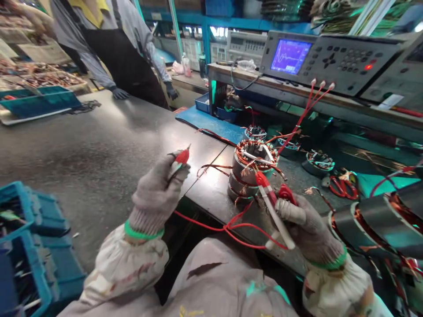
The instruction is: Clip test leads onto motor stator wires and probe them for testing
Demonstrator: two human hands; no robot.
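My left hand (158, 187), in a grey knit glove, pinches a red test clip (183, 156) with its metal tip pointing up, above the table and left of the motor stators. My right hand (302, 220), gloved the same way, is closed on a red-and-white test probe (269, 198). The probe's tip is at the front rim of a wound motor stator (256, 154); whether it touches a wire end I cannot tell. A second red clip (287, 193) shows at the right fingers. That stator stands on another stator (243, 189). A red lead (211, 227) hangs between my hands.
A tester (324, 61) with a lit waveform screen stands on the shelf, red leads running down from it. More stators (319, 162), red-handled pliers (343, 187) and stators lying sideways (380, 220) are at right. Blue bins (39, 211) stand left. A person (122, 48) stands across the table.
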